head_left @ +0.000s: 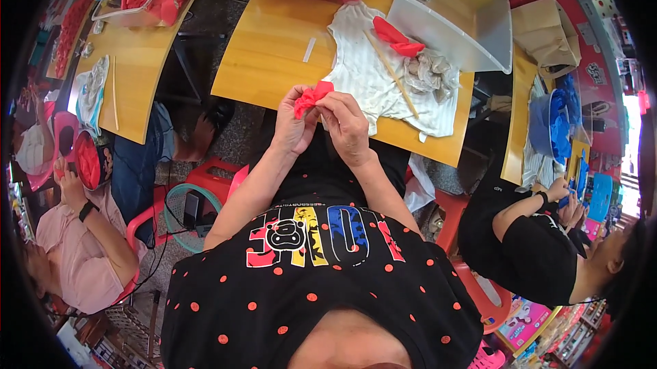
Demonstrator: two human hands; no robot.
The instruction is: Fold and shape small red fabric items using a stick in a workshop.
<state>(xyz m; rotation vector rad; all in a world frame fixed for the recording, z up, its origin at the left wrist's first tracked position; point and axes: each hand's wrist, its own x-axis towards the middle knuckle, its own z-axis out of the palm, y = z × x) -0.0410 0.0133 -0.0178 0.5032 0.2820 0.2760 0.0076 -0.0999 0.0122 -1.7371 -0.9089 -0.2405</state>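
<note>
Crowded workshop, daylight coming in bright at 3 o'clock. Wooden desk (pixel 274 61) at 12, light varnished top, angled edges. Second wooden desk (pixel 133 75) at 10, same finish. Third desk (pixel 514 129) at 2, seen edge-on. Floor (pixel 233 140) between them is grey speckled stone, dark in the gap at 11. Red plastic stool (pixel 209 174) near centre-left, another red stool (pixel 452 215) at 4. Round green fan (pixel 188 215) on the floor at 8, black cable trailing off it. Clear plastic bin (pixel 472 27) tipped on its side at 1.
</note>
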